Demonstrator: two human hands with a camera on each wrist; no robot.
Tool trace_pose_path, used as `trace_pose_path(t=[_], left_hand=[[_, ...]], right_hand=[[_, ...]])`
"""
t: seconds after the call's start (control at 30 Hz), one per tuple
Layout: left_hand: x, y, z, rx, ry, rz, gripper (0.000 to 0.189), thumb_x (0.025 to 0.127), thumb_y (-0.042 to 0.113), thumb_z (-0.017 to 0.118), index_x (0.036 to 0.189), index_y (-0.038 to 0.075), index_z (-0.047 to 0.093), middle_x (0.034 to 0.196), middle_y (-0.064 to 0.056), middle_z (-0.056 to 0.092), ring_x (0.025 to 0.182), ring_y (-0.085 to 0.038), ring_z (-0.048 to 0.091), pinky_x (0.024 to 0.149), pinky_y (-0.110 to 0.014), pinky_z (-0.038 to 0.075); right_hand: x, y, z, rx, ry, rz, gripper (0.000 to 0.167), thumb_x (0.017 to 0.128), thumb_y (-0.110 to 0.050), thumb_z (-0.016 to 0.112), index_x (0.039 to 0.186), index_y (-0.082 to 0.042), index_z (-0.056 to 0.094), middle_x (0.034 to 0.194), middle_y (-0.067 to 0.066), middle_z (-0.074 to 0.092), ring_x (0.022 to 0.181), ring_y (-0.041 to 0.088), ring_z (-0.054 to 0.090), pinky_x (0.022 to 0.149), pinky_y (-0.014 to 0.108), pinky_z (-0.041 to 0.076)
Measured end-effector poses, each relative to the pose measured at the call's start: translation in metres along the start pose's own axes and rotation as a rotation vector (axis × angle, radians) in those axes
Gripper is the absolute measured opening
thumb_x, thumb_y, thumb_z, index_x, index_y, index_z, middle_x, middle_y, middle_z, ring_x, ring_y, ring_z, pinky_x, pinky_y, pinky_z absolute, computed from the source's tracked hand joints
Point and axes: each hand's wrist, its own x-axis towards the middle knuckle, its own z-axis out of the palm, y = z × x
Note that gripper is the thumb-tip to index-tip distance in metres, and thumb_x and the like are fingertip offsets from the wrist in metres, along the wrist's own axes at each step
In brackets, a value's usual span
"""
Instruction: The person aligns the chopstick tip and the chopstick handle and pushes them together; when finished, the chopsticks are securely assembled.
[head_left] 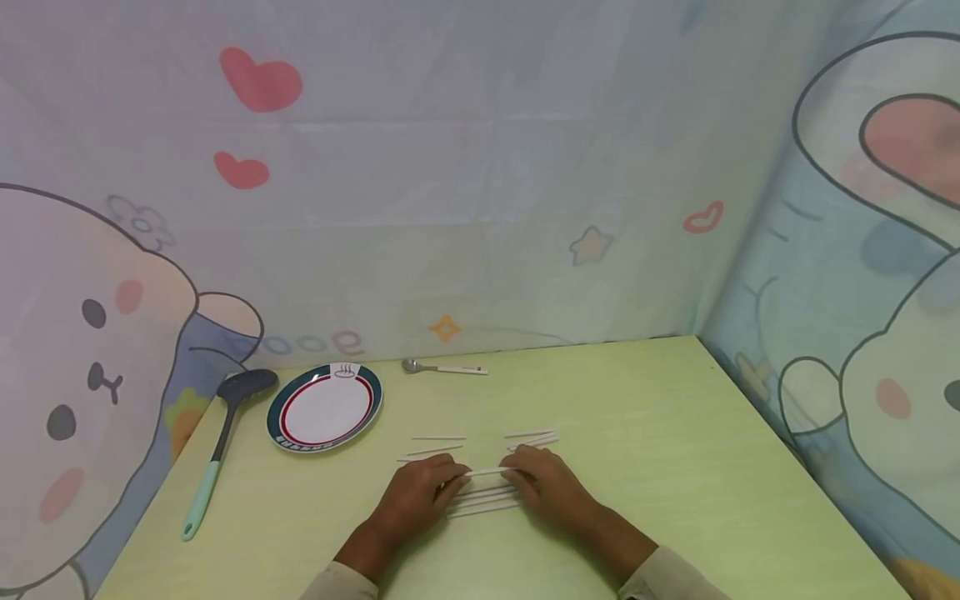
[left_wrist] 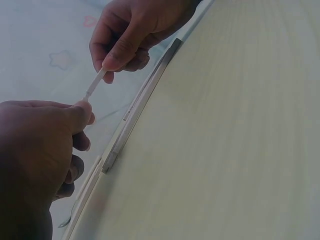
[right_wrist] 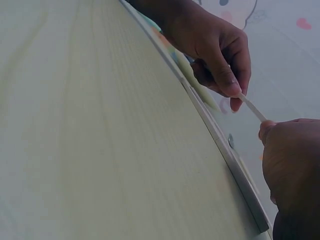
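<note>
Slim white stick (head_left: 486,472), held at both ends

Position: raised above the pale yellow-green tabletop (head_left: 675,467). My left hand (head_left: 418,493) pinches one end; my right hand (head_left: 553,490), the other. Loose white sticks (head_left: 483,511): nearer me, and beyond both hands. Round white plate (head_left: 328,410), dark-rimmed: farther left.

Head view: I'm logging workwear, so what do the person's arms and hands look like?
A light-beige fabric left sleeve and a matching right sleeve stop short of the left hand and right hand. Both are bare, with no gloves or rings visible.
</note>
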Motion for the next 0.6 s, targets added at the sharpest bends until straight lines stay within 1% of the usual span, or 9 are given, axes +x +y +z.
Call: trace_pose_path(t=[0.13,0.2,0.27,0.43,0.53,0.6], left_hand=[[0.0007,-0.0006,-0.0004,-0.029,-0.012,0.018,0.006,0.099,0.017,0.081,0.104,0.018,0.084,0.08,0.011,0.067,0.069,0.006,0.046,0.064,-0.015,0.044],[0.0009,-0.0007,0.0,-0.035,-0.005,0.037,0.005,0.098,0.016,0.081,0.102,0.018,0.084,0.077,0.012,0.064,0.069,0.007,0.044,0.064,-0.014,0.042],[0.0012,-0.0002,0.0012,-0.05,0.013,0.059,0.005,0.097,0.014,0.082,0.099,0.017,0.083,0.076,0.011,0.063,0.069,0.007,0.044,0.065,-0.013,0.042],[0.0038,0.0044,0.0051,-0.101,0.091,0.11,0.007,0.094,0.006,0.082,0.095,0.013,0.081,0.074,0.007,0.06,0.069,0.005,0.044,0.064,-0.011,0.041],[0.0055,0.0077,0.0069,-0.105,0.116,0.122,0.008,0.093,0.005,0.083,0.092,0.012,0.08,0.072,0.007,0.059,0.068,0.005,0.041,0.063,-0.011,0.039],[0.0062,0.009,0.0075,-0.102,0.109,0.11,0.007,0.093,0.005,0.083,0.091,0.012,0.08,0.07,0.007,0.057,0.067,0.006,0.039,0.062,-0.01,0.037]], right_hand=[[0.001,-0.0018,-0.0007,0.025,0.01,-0.022,0.011,0.101,-0.008,0.076,0.11,-0.013,0.078,0.094,-0.006,0.072,0.082,0.0,0.056,0.078,0.025,0.053],[0.0014,-0.0026,-0.0002,0.05,0.021,-0.042,0.011,0.1,-0.005,0.076,0.109,-0.012,0.078,0.094,-0.004,0.073,0.082,0.0,0.058,0.076,0.023,0.054],[0.0017,-0.0033,0.001,0.081,0.03,-0.059,0.011,0.099,-0.002,0.076,0.107,-0.01,0.077,0.093,-0.002,0.073,0.083,0.001,0.06,0.076,0.021,0.055],[0.0023,-0.0071,0.003,0.136,0.051,-0.066,0.011,0.1,0.002,0.072,0.103,-0.008,0.074,0.093,0.0,0.073,0.084,0.004,0.064,0.076,0.021,0.056],[0.0021,-0.0093,0.0029,0.144,0.051,-0.056,0.01,0.102,0.001,0.071,0.103,-0.009,0.073,0.094,0.0,0.073,0.086,0.005,0.067,0.077,0.024,0.058],[0.0019,-0.0097,0.0019,0.142,0.038,-0.043,0.008,0.103,0.0,0.07,0.104,-0.008,0.073,0.096,0.001,0.074,0.087,0.006,0.069,0.078,0.025,0.059]])
